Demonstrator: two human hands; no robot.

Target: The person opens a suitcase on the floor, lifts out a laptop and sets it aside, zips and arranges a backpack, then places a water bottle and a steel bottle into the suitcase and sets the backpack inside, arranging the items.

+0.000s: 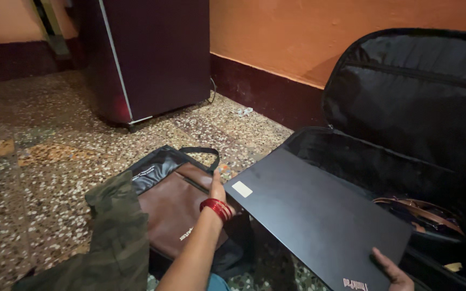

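- Over the open black suitcase [405, 108], a closed black laptop [319, 215] is held tilted, its far edge above the suitcase's near rim
- Near the laptop's far left corner sits a small pale rectangular sticker [242, 189]; a red-and-white logo mark lies at its near right corner
- Right hand [392, 272] grips the laptop's near right edge, thumb lying on the lid; the other fingers are hidden beneath, so I cannot tell how they sit
- Left hand [217, 189] is at the laptop's left edge, red bangles [218, 208] on the wrist; its fingers are hidden behind the laptop, so their state cannot be told
- Left of the laptop, a brown and black laptop bag [176, 207] lies flat on the speckled floor [44, 161], white lettering near its lower edge
- Further left of the laptop, an olive camouflage garment [117, 231] overlaps the bag
- Inside the suitcase, right of the laptop, a brown strap [422, 207] shows
- Beyond the laptop, a dark maroon fridge [152, 59] stands against the orange wall [297, 32]
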